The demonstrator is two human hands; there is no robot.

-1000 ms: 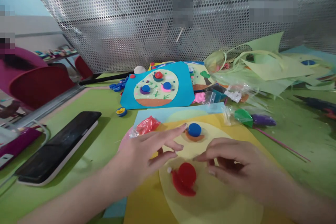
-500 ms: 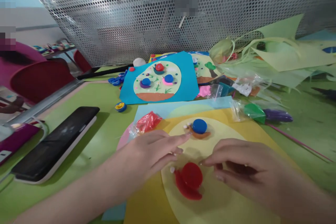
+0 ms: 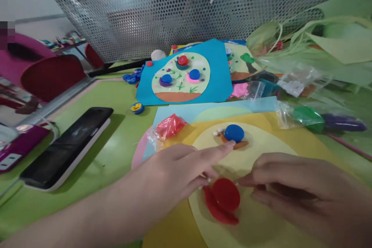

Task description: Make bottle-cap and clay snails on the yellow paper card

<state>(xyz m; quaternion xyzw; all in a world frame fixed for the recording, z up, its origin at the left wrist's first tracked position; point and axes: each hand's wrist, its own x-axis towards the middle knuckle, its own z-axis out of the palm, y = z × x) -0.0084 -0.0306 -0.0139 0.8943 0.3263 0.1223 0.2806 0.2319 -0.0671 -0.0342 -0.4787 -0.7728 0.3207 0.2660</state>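
My left hand [image 3: 177, 166] reaches across a pale yellow paper circle [image 3: 261, 155] on a yellow sheet. Its index finger is stretched out, with the tip just short of a blue bottle cap [image 3: 234, 132] on a brown clay snail body. Its lower fingertips rest by a tiny white clay bit [image 3: 208, 180] at the head of a red clay snail with a red cap [image 3: 226, 195]. My right hand [image 3: 293, 186] lies to the right of the red cap with its fingers curled and pressed together, fingertips at the cap's edge. Whatever it may hold is hidden.
A finished snail picture on blue card [image 3: 183, 75] lies behind. A bag of red clay [image 3: 170, 126] sits at the left of the sheet, with bags of green [image 3: 308, 118] and purple clay [image 3: 344, 123] at the right. A black phone [image 3: 68, 147] lies at left. A perforated metal screen [image 3: 162, 7] closes the back.
The view has shifted down and left. My left index finger has stretched toward the blue cap, and both hands have closed in on the red cap snail.
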